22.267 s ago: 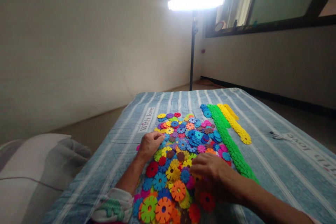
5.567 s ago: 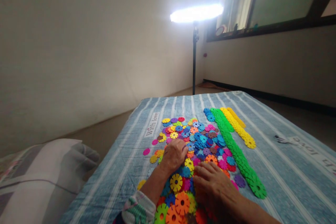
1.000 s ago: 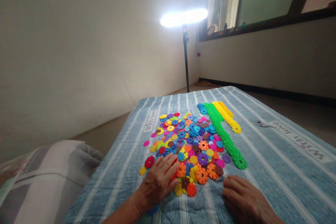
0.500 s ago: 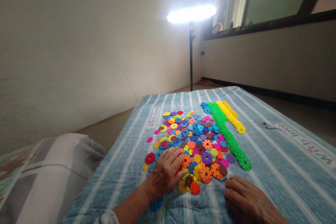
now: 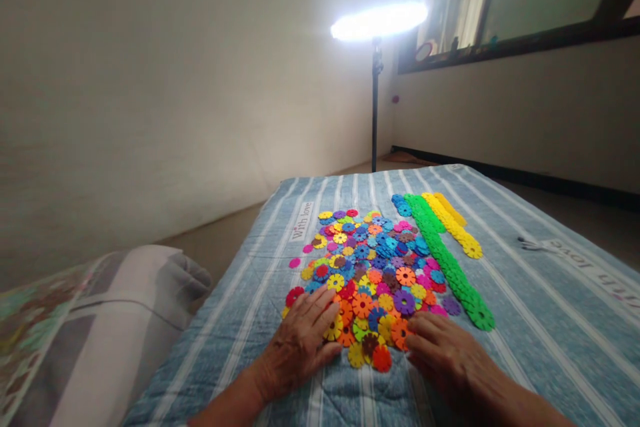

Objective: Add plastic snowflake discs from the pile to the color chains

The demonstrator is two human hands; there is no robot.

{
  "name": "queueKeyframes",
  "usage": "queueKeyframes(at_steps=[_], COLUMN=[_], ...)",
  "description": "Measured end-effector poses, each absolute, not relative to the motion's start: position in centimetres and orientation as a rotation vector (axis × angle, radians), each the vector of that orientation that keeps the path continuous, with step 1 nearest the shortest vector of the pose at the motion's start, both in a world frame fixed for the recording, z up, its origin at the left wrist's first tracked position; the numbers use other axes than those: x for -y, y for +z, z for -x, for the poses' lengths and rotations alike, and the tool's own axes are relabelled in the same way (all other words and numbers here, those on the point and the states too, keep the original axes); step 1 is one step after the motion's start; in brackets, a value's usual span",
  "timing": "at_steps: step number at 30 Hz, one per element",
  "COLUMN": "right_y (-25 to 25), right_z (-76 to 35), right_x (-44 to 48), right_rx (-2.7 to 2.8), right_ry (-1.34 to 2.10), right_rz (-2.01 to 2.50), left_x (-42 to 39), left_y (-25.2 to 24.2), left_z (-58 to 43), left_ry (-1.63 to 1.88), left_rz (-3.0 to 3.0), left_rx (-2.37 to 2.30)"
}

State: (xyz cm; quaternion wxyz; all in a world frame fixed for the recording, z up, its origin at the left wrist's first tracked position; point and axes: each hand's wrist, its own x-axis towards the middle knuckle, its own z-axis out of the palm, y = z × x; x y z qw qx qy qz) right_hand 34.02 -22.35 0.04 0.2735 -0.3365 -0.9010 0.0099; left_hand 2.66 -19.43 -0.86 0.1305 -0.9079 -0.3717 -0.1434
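Observation:
Many colourful plastic snowflake discs point(image 5: 385, 247) lie in a loose, overlapping heap on the striped bedspread. My left hand point(image 5: 303, 337) rests flat over the near left part of the heap, fingers spread, with yellow and orange discs beside its fingertips. At the near right edge, my right hand point(image 5: 445, 350) has its fingers bent and pressed together, touching an orange disc point(image 5: 401, 333). Whatever is under those fingers is hidden. To the right of the heap runs a long row of overlapping green discs point(image 5: 457, 280), and beyond it a row of yellow discs point(image 5: 457, 233).
A short blue row of discs point(image 5: 401, 205) lies at the far end of the green one. The bedspread point(image 5: 240, 293) has pale stripes and printed lettering. Folded grey-white cloth point(image 5: 125, 327) sits at the left. A bright lamp point(image 5: 379, 21) stands behind the bed, near a window.
My right hand has moved left and forward from the bare cloth onto the heap's near right edge. My left hand has drawn back slightly to the left. The view has shifted a little.

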Motion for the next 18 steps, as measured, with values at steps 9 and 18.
queueKeyframes(at_steps=[9, 18], right_y=[1.0, -2.2], right_z=[-31.2, -30.1], right_x=[18.4, 16.0], right_rx=[2.459, 2.462], right_ry=[0.031, -0.011], right_rz=[0.987, 0.987], left_x=[16.5, 15.0], left_y=[-0.3, 0.7], left_z=[-5.1, -6.8], left_ry=[-0.572, -0.753], left_rz=[2.548, 2.498], left_rx=[1.048, 1.123])
